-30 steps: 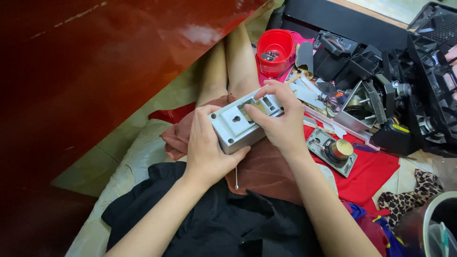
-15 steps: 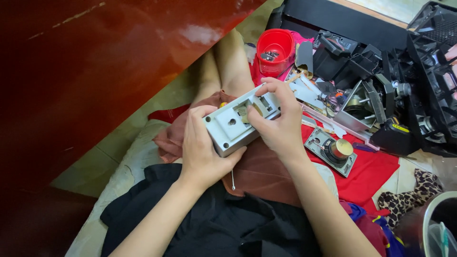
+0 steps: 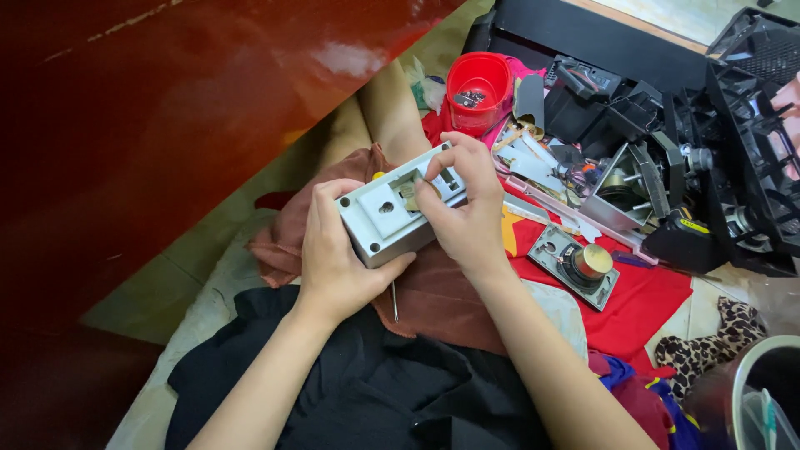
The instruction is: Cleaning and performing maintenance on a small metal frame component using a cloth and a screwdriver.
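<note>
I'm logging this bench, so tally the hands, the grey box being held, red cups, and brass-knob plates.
Hands: 2, left hand and right hand
Grey box: 1
Red cup: 1
Plate with brass knob: 1
Total: 5

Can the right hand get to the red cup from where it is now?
Probably yes. The right hand rests on the grey box, and the red cup stands just beyond it on the cloth with nothing between them. It would have to let go of the box, which the left hand also holds.
</note>
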